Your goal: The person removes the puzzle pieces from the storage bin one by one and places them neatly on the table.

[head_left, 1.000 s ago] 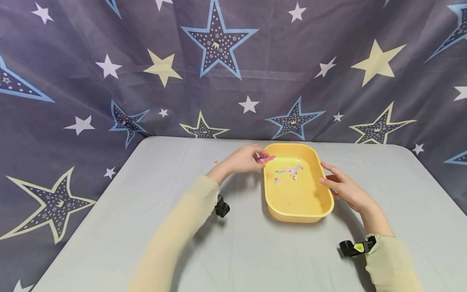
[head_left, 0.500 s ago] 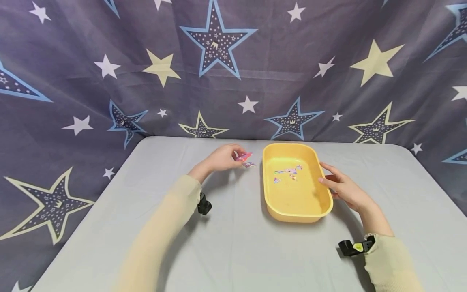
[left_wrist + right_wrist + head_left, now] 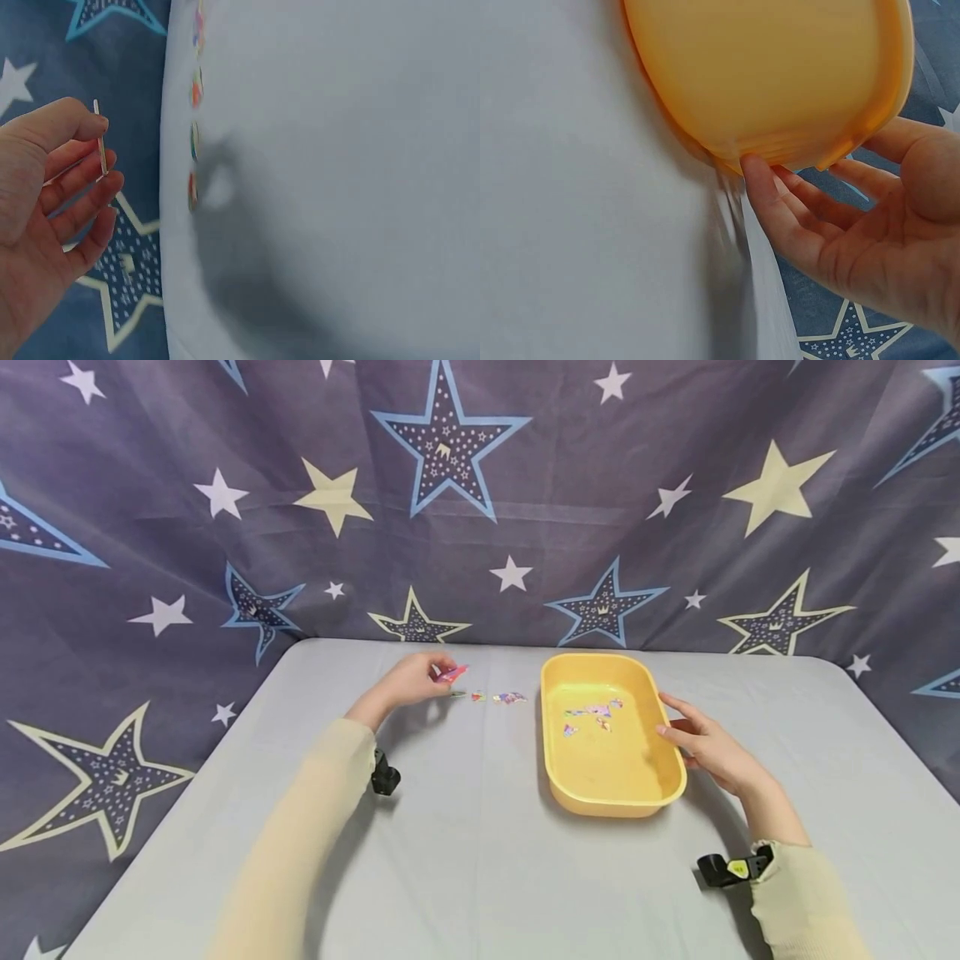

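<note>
My left hand (image 3: 411, 680) pinches a thin pink-red puzzle piece (image 3: 452, 675) between thumb and fingertips, above the far part of the table. The left wrist view shows that held piece (image 3: 101, 139) edge-on, with the other fingers loosely bent. Below and beside the hand, several colourful pieces (image 3: 511, 697) lie in a row on the table. My right hand (image 3: 708, 745) holds the right side of a yellow tray (image 3: 615, 797), its thumb over the rim and its fingers against the outer wall. Several small printed pieces (image 3: 597, 711) lie inside the tray.
A pale grey cloth covers the table (image 3: 480, 860). Behind its far edge hangs a dark curtain (image 3: 450, 560) printed with stars. The tray stands right of the table's middle, between the two hands.
My left hand has moved left from the tray's left rim, still holding the pink-red puzzle piece. The row of pieces on the table has come into sight. My right hand and the tray stay put.
</note>
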A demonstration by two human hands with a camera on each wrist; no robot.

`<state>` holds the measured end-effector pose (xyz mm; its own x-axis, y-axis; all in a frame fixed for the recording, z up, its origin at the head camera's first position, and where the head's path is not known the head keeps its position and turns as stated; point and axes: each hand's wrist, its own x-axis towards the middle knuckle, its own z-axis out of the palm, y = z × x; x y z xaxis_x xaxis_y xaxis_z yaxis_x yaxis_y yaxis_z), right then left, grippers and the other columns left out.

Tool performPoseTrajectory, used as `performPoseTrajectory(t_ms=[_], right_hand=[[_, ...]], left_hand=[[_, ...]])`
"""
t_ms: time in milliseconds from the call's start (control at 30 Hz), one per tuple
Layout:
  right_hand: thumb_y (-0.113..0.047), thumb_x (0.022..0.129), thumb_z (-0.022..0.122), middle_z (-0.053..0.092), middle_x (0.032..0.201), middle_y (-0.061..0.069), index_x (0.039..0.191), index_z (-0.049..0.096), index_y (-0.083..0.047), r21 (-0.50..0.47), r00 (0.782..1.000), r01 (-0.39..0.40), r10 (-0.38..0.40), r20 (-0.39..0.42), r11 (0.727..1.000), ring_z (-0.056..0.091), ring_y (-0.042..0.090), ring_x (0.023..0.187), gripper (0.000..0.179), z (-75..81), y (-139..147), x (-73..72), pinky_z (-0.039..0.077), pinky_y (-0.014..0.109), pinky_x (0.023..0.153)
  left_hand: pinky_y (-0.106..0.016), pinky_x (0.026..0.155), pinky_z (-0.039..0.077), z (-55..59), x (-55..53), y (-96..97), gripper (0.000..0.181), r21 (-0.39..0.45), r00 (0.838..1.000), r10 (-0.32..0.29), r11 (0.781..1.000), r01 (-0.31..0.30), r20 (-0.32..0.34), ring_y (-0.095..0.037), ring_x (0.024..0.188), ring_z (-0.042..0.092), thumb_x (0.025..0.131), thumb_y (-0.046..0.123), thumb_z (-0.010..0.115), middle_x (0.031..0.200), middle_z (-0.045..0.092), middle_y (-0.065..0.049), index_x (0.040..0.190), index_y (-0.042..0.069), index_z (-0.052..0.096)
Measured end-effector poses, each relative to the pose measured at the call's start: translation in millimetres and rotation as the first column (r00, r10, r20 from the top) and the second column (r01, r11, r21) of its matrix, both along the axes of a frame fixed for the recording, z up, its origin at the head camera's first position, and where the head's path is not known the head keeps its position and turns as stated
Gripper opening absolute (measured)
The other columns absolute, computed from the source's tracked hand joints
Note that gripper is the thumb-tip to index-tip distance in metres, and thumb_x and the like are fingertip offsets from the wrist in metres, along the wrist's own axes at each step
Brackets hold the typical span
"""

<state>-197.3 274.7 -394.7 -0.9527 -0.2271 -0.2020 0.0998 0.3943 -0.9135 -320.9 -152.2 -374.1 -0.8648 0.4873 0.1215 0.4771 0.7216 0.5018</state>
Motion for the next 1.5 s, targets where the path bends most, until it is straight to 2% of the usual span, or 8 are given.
performPoseTrajectory(t_ms=[267,533,800,1100,1267,1500], right_hand=[[-0.029,0.093,0.049,0.03,0.136,0.033,0.147,0.005,-0.017,0.002,1.0,0.003,-0.003,0.001,1.0,0.055,0.021,0.101,0.07,0.9,-1,1.0,0.051,0.03,0.072],[-0.029,0.094,0.048,0.031,0.136,0.032,0.147,0.005,-0.017,0.012,1.0,0.002,-0.002,-0.003,1.0,0.054,0.024,0.103,0.07,2.5,-2,1.1,0.051,0.032,0.074],[-0.028,0.094,0.048,0.032,0.135,0.032,0.147,0.004,-0.018,0.009,1.0,-0.003,0.003,-0.006,1.0,0.056,0.018,0.099,0.069,2.2,0,0.2,0.051,0.03,0.072],[-0.027,0.094,0.049,0.033,0.134,0.033,0.147,0.004,-0.018,-0.02,1.0,-0.002,0.002,0.004,1.0,0.058,0.014,0.094,0.07,-0.5,1,-1.6,0.052,0.03,0.071],[-0.026,0.094,0.049,0.034,0.133,0.032,0.147,0.006,-0.017,-0.032,1.0,0.007,-0.007,-0.002,0.999,0.058,0.012,0.093,0.069,0.0,1,-2.5,0.052,0.029,0.071],[-0.026,0.093,0.049,0.034,0.133,0.032,0.147,0.006,-0.017,-0.027,1.0,0.008,-0.008,0.0,1.0,0.058,0.011,0.091,0.069,-0.8,1,-2.6,0.052,0.029,0.069]], left_hand=[[-0.037,0.078,0.046,-16.7,-8.2,-26.2,0.036,-0.037,0.996,0.08,0.996,-0.079,0.028,-0.025,0.087,0.06,0.073,0.008,0.065,0.101,0.063,-0.015,0.108,-0.002,0.061],[-0.04,0.083,0.044,-28.1,-9.8,-43.3,0.035,-0.118,0.993,0.12,0.986,-0.12,-0.008,-0.027,0.091,0.056,0.072,0.009,0.066,0.1,0.059,-0.015,0.105,-0.002,0.062],[-0.041,0.082,0.042,-29.7,-14.5,-50.9,0.033,-0.205,0.992,0.123,0.97,-0.128,-0.035,-0.026,0.09,0.053,0.075,0.009,0.065,0.1,0.058,-0.014,0.106,0.0,0.063],[-0.041,0.084,0.042,-26.7,-15.0,-50.0,0.029,-0.267,0.995,0.103,0.958,-0.102,-0.013,-0.026,0.089,0.053,0.079,0.005,0.061,0.099,0.058,-0.014,0.107,0.001,0.064],[-0.042,0.084,0.041,-24.7,-13.5,-47.9,0.028,-0.3,0.992,0.129,0.946,-0.121,0.005,-0.026,0.09,0.051,0.081,0.005,0.06,0.103,0.056,-0.014,0.109,0.003,0.064],[-0.048,0.082,0.04,-26.1,-14.8,-46.6,0.031,-0.339,0.987,0.16,0.928,-0.153,-0.009,-0.028,0.094,0.053,0.08,0.005,0.058,0.104,0.058,-0.014,0.11,0.005,0.064]])
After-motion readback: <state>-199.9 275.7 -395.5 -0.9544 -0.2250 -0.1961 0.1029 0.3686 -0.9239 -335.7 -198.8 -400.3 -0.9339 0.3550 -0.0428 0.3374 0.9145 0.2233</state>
